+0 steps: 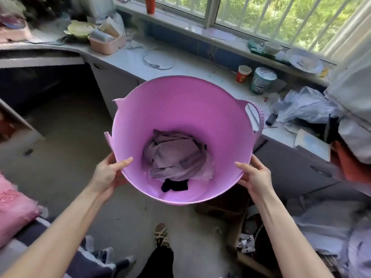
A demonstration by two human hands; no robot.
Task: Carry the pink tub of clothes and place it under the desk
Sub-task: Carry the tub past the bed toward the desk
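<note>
tub: pink tub held up in mid-air, centre of view, above the floor, tilted so its open mouth faces the camera
tub handles: right loop handle intact, sticks out toward the bench; left side shows only jagged stubs at the rim
clothes: lilac-grey garment bunched at the tub bottom; small dark cloth just near of it, touching it
left hand: left hand closed on the near-left rim, thumb inside the wall, fingers wrapped outside and under
right hand: right hand closed on the near-right rim, thumb lying along the inner edge, fingers behind the wall, hidden
arms: both bare forearms reach in from the near corners
bench: white bench runs along the far side under the window, curves off to the far left; the tub's far rim overlaps its front edge in view
under bench: dark open gap below the bench at far left, cabinet door to its right
on bench, right: red paper cup beside a teal lidded cup; crumpled plastic bags further right
on bench, far left: pink basket with items in it
near left: pink pillow on striped bedding
near centre: sandalled foot on the floor, directly below the tub in view
</note>
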